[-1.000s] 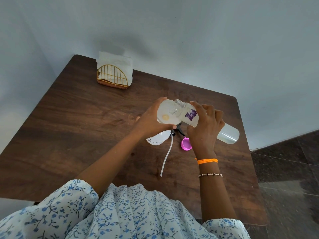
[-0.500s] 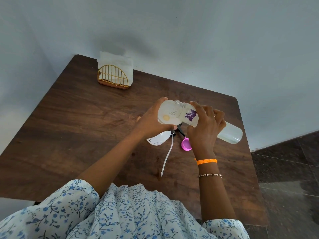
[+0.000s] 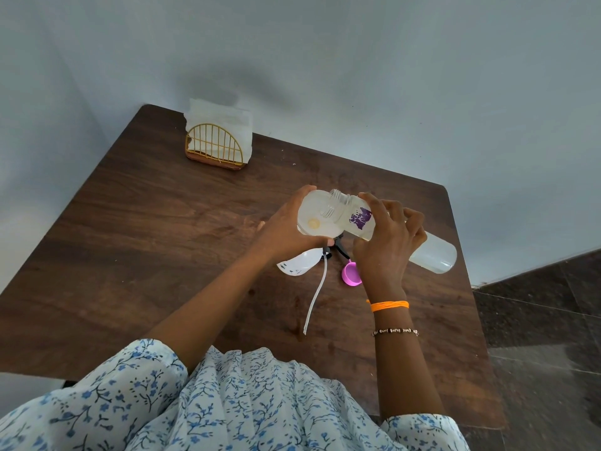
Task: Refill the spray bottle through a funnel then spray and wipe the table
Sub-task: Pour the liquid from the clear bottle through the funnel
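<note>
The right hand [image 3: 388, 245] grips the tilted clear refill bottle [image 3: 429, 253], neck over the translucent white funnel [image 3: 317, 219] (steadied by the gripping left hand [image 3: 286, 232]); the spray bottle beneath is hidden, toward the tabletop's [image 3: 146, 242] far right corner.

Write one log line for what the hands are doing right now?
step: pouring | left hand: holds funnel | right hand: tips refill bottle into funnel | pink cap: on table

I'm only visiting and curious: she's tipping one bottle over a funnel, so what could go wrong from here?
1. The bottle in her right hand lies almost flat, its mouth at the funnel's edge; liquid might miss and wet the table.
2. The left hand alone steadies the funnel; a slip could tip it.
3. The pink cap lies just below and might get splashed.
</note>
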Demonstrator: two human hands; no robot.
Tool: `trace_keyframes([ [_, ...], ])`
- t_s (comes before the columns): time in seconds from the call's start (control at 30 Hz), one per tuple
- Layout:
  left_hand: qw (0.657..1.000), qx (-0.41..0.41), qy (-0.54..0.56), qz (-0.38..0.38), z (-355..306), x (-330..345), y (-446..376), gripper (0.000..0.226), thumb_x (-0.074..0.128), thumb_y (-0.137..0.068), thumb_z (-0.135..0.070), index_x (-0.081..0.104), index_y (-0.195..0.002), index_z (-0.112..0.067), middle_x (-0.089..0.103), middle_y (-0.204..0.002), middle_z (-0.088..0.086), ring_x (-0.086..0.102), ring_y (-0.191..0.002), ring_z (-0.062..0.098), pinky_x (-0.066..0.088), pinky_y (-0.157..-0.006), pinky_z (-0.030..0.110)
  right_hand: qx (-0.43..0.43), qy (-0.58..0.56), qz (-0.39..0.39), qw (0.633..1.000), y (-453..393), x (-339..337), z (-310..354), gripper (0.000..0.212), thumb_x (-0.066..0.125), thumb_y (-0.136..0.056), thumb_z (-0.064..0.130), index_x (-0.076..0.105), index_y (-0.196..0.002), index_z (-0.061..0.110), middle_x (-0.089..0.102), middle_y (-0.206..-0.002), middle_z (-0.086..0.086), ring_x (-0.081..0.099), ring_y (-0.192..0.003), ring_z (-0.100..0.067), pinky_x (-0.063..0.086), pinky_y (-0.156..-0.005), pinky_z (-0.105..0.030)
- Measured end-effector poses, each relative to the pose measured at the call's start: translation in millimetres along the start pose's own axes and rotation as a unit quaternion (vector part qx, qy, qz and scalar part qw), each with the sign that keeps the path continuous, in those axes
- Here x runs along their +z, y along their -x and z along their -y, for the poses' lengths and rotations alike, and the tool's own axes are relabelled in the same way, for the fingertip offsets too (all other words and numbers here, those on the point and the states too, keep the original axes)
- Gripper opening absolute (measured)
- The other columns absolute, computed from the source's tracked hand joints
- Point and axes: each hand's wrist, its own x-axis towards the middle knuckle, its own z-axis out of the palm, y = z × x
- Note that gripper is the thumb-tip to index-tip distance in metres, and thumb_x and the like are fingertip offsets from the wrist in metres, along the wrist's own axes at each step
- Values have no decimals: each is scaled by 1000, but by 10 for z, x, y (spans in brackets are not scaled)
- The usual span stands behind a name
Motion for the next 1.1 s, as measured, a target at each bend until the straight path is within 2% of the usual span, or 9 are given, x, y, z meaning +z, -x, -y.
trace_keyframes([
  [0.07, 1000, -5, -3, 2, 6, 1, -4, 85, 79, -65, -37, 25, -130, -33, 41, -133, -5, 39, -105, 3, 34, -87, 23, 4, -2, 0, 1000, -1, -1, -5, 68, 72, -66, -2, 54, -124, 27, 55, -122, -2, 36, -117, -28, 31, -93, -45],
  [0.17, 1000, -4, -9, 4, 10, 1, -15, 86, 79, -66, -37, 25, -132, -31, 40, -135, -4, 37, -108, 3, 34, -91, 26, 5, 2, 3, 1000, -4, -1, -7, 67, 72, -67, -1, 54, -124, 28, 55, -122, -1, 35, -117, -28, 31, -94, -45],
  [0.53, 1000, 1, -5, 4, 21, 0, -19, 85, 79, -64, -38, 25, -130, -34, 41, -130, -7, 40, -104, 3, 33, -85, 21, 8, -3, 2, 1000, -2, -8, -1, 67, 71, -66, -2, 55, -123, 29, 55, -121, -1, 35, -117, -28, 28, -93, -44],
  [0.7, 1000, 2, 0, 4, 22, 1, -14, 81, 79, -64, -38, 22, -122, -43, 35, -115, -20, 41, -96, -7, 28, -74, 8, 11, 0, 7, 1000, -2, -12, -2, 68, 69, -66, -3, 54, -124, 30, 54, -122, 0, 34, -118, -28, 27, -93, -44],
  [1.1, 1000, 5, 3, 2, 31, -5, -16, 83, 79, -63, -39, 25, -126, -39, 36, -116, -20, 41, -102, 1, 34, -80, 16, 10, -1, 12, 1000, -3, -29, 2, 67, 69, -67, -2, 54, -125, 29, 54, -122, -1, 34, -118, -27, 27, -94, -44],
])
